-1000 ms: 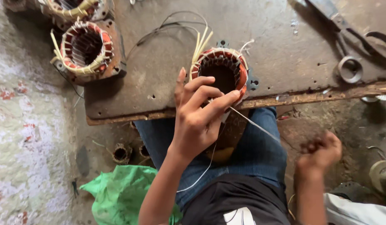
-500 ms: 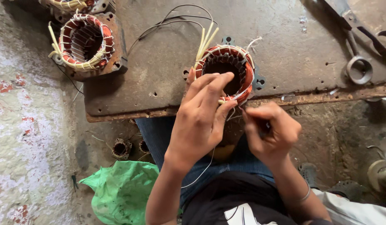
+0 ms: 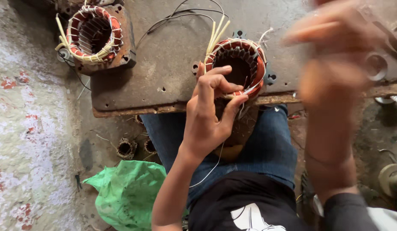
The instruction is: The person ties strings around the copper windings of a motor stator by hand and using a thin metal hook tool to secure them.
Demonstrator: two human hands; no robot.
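A worn metal bench [image 3: 173,64] is carrying two motor stators: one [image 3: 95,36] is sitting at its far left corner, the other [image 3: 239,64] is overhanging its near edge above denim-clad knees. The left hand [image 3: 209,115] is pinching a thin white thread [image 3: 250,89] at that stator's copper winding. The right hand [image 3: 335,55] is hovering, blurred; its grip cannot be told.
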